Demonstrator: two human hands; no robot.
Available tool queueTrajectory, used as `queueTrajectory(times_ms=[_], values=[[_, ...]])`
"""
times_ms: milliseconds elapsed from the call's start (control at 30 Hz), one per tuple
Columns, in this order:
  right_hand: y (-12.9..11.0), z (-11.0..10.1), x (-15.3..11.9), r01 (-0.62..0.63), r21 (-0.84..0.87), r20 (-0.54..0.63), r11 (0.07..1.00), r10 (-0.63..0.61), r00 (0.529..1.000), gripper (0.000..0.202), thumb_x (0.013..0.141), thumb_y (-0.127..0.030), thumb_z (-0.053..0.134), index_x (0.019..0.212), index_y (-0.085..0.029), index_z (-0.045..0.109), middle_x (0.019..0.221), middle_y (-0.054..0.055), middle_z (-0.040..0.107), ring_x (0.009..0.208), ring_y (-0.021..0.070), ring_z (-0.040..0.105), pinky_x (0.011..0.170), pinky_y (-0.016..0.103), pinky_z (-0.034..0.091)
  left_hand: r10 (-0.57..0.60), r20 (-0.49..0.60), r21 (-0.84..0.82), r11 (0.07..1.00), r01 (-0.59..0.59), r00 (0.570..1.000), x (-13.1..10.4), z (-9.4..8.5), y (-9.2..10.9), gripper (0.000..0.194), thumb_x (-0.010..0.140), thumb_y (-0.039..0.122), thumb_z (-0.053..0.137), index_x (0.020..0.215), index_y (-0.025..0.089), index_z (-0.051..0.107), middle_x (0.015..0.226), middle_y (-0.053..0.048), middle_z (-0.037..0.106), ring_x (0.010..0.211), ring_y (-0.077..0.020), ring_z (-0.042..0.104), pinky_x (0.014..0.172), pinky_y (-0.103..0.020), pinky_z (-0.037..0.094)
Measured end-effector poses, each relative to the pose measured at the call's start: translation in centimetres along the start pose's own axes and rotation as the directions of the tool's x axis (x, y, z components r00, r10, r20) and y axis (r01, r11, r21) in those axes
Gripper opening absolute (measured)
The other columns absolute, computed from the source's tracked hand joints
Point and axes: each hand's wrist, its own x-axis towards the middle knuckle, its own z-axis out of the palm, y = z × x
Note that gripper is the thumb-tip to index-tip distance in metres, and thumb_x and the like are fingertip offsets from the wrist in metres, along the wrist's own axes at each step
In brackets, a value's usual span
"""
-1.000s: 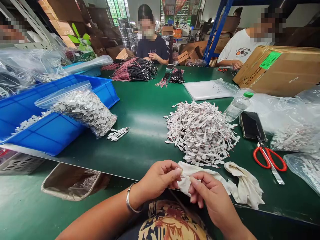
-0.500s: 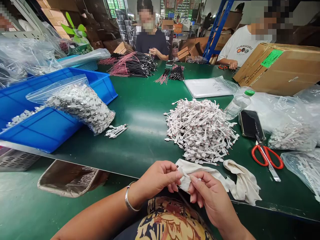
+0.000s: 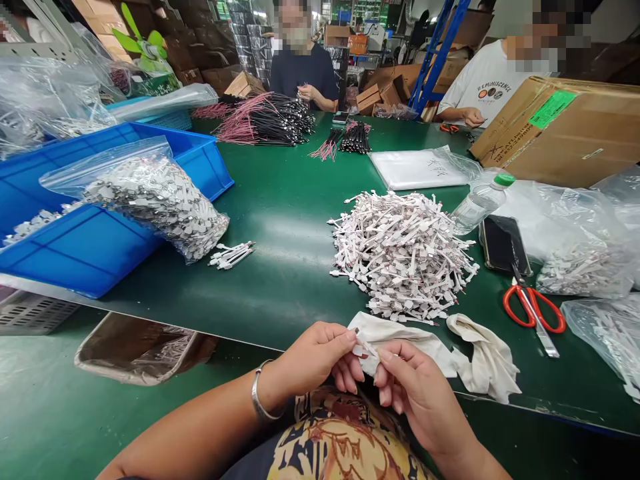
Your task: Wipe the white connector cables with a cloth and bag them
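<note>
My left hand (image 3: 327, 353) pinches one end of a short white cable (image 3: 369, 348), where a dark metal tip shows near the thumb. The cable's other end is between the thumb and fingers of my right hand (image 3: 417, 377). Both hands are close together at the table's front edge. Just beyond them rises a big pile of similar white cables (image 3: 403, 257). Under and behind my hands lies a crumpled white cloth (image 3: 410, 337). Several white cables (image 3: 231, 255) form a small bundle left of the pile.
Leftward, a clear bag of white cables (image 3: 160, 200) leans on a blue bin (image 3: 115, 260). Red-handled scissors (image 3: 534, 310), a phone (image 3: 505, 245), a bottle (image 3: 483, 203) and a carton (image 3: 560, 133) are at right. Two people sit across the green table (image 3: 280, 200), near black-and-pink wires (image 3: 270, 120).
My left fingers have shifted slightly on the white cable, so more of it shows. The view has tilted a little downward. At far right, the other person's hand has lifted slightly.
</note>
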Motion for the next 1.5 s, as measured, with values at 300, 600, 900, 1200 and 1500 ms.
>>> queueTrajectory(times_ms=[300,600,900,1200,1500], values=[[0.0,0.4,-0.2,-0.037,0.101,0.023,0.994,0.034,0.999,0.025,0.079,-0.038,0.061,0.072,-0.016,0.054,0.061,-0.002,0.06,0.043,0.0036,0.051,0.037,0.012,0.029,0.001,-0.04,0.014,1.0,-0.001,0.999,-0.2,0.0,-0.2,0.056,0.079,0.063,0.044,0.071,0.01,0.061,0.06,-0.007,0.064,0.044,-0.0098,0.056,0.046,-0.021,0.046],[0.1,0.8,-0.8,-0.042,-0.004,0.012,0.999,0.042,0.999,0.029,0.078,-0.043,0.062,0.075,-0.016,0.052,0.061,-0.001,0.061,0.042,0.0046,0.05,0.037,0.013,0.031,0.166,-0.115,0.258,0.957,-0.132,0.979,-0.3,0.5,-0.3,0.047,0.084,0.059,0.038,0.067,0.016,0.046,0.049,0.005,0.042,0.042,-0.0058,0.038,0.041,-0.016,0.031],[-0.8,1.0,-2.0,0.038,-0.352,0.157,0.935,0.019,0.987,0.03,0.082,-0.046,0.056,0.091,-0.018,0.062,0.073,0.002,0.06,0.059,0.0082,0.05,0.052,0.018,0.041,0.19,0.056,0.24,0.95,-0.198,0.98,-0.7,0.1,0.1,0.045,0.088,0.054,0.034,0.067,0.015,0.045,0.051,0.006,0.037,0.044,-0.0053,0.029,0.042,-0.018,0.023],[-0.6,1.4,-1.9,-0.017,-0.298,0.248,0.955,0.095,0.964,0.033,0.082,-0.045,0.056,0.069,-0.015,0.057,0.062,0.002,0.062,0.053,0.0085,0.053,0.052,0.02,0.04,0.075,0.145,0.14,0.986,-0.095,0.987,-0.8,-0.3,-0.3,0.047,0.087,0.055,0.035,0.066,0.015,0.049,0.047,0.006,0.036,0.039,-0.0048,0.029,0.038,-0.017,0.023],[-0.2,1.4,-1.5,-0.048,-0.3,0.171,0.953,0.103,0.98,0.033,0.08,-0.045,0.058,0.068,-0.014,0.058,0.061,0.003,0.064,0.05,0.0078,0.054,0.047,0.018,0.036,0.218,-0.133,0.29,0.941,-0.173,0.967,-1.0,-0.9,-0.4,0.043,0.091,0.048,0.029,0.075,0.015,0.052,0.053,0.003,0.047,0.045,-0.007,0.042,0.044,-0.018,0.036]])
